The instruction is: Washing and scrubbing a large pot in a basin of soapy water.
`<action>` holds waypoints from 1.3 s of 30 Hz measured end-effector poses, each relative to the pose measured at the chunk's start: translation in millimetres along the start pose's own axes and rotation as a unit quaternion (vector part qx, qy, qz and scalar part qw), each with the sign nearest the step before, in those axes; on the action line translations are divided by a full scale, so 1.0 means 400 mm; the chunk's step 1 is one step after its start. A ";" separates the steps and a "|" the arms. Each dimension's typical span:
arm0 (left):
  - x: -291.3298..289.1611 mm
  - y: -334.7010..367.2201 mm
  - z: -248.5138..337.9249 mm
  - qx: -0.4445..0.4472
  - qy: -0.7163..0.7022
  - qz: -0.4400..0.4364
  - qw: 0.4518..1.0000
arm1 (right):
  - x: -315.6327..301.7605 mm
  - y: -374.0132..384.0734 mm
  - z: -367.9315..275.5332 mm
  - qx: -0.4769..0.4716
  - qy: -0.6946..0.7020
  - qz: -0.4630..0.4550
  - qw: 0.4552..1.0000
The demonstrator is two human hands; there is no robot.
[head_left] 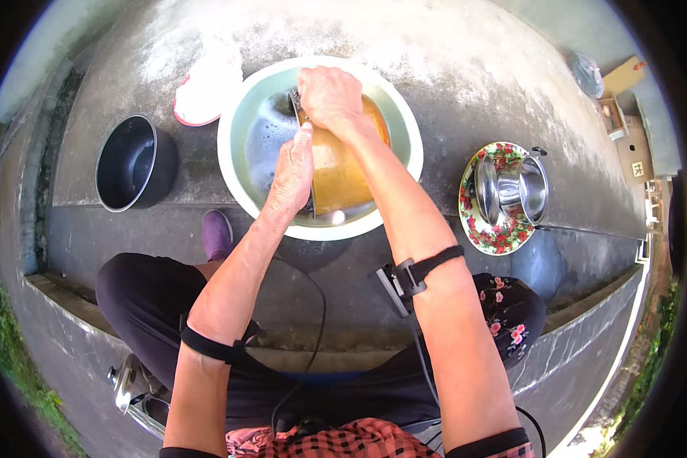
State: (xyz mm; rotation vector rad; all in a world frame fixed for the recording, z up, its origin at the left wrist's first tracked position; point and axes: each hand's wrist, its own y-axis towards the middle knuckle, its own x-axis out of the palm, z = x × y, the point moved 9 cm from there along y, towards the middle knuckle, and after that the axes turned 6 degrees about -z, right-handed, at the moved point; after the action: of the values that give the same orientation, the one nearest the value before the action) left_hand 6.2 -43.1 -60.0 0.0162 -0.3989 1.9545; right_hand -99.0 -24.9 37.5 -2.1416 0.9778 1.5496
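Observation:
A pale green basin (401,179) of sudsy water (267,145) stands on the floor in front of me. Partly in the water is a flat, amber-brown, board-like thing (340,172) with a dark left edge; its exact kind is unclear. My left hand (292,169) grips that edge, thumb up and fingers folded behind it. Bunched in a fist at the far end of the board-like thing, my right hand (332,98) presses down near its upper left corner. Something dark and rough shows beside the right knuckles, but what these fingers hold is hidden.
Left of the basin stand a black pot (126,164) and a white, red-rimmed item (206,95), washed out by glare. To the right, a floral tray (472,221) bears a steel pot (534,189) and a lid (487,191). A cable (322,305) hangs near my left forearm.

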 end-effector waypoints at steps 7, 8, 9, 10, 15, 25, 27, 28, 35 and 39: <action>-0.023 0.092 0.075 -0.064 -0.177 0.030 0.982 | -0.045 -0.079 -0.005 -0.006 0.040 0.107 0.993; -0.013 0.110 0.080 -0.064 -0.186 0.010 0.980 | -0.048 -0.079 0.002 -0.006 0.041 0.108 0.993; -0.019 0.104 0.071 -0.063 -0.184 0.010 0.981 | -0.048 -0.077 0.016 0.011 0.040 0.108 0.993; -0.028 0.089 0.114 0.050 0.027 -0.007 0.998 | -0.044 -0.075 0.027 0.028 0.041 0.108 0.993; 0.024 -0.044 0.081 0.126 0.163 0.075 0.976 | -0.032 0.021 0.070 0.021 0.010 0.060 0.998; -0.028 0.146 0.156 0.033 0.233 0.107 0.966 | -0.056 -0.197 -0.013 -0.049 0.051 0.189 0.979; -0.031 0.134 0.179 0.078 0.307 0.107 0.943 | -0.052 -0.122 0.006 -0.029 0.013 0.164 0.986; -0.037 0.102 0.202 0.144 0.320 0.152 0.924 | -0.053 -0.061 0.020 -0.016 -0.007 0.166 0.986; -0.038 0.121 0.233 0.197 0.315 0.198 0.907 | -0.008 0.122 0.097 0.033 -0.030 -0.033 0.998; -0.073 0.122 0.197 0.118 0.211 0.184 0.953 | -0.033 -0.044 0.021 -0.005 0.006 0.131 0.991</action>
State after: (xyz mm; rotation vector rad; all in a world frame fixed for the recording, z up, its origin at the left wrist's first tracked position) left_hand -39.1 -108.7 -4.5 -0.3404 0.1265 2.2901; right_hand -95.3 -2.8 44.6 -2.0990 1.3015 1.6617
